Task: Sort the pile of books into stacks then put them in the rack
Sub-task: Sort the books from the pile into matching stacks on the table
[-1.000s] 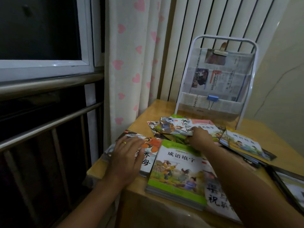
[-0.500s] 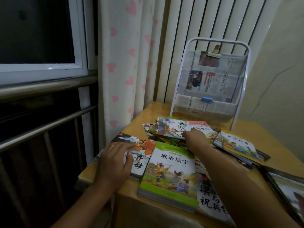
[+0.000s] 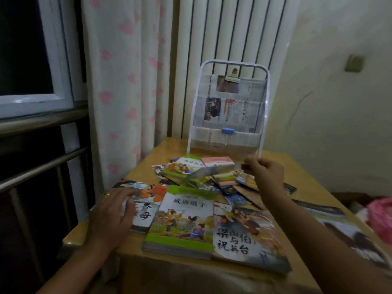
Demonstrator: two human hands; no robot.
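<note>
A loose pile of thin picture books lies mid-table, before a white rack lined with newspaper. My right hand pinches the edge of one thin book and lifts it, tilted, above the pile. My left hand rests flat, fingers spread, on a book with an orange cartoon figure at the table's left edge. A green-bordered stack sits at the front, and beside it lies a book with large black characters.
The wooden table stands against a heart-print curtain and a radiator. More books lie at the right edge, near something pink. A window and metal rails fill the left.
My right hand has risen from the pile and moved right, lifting a thin book by its edge. My left hand stays on the cartoon book. The camera has drifted right.
</note>
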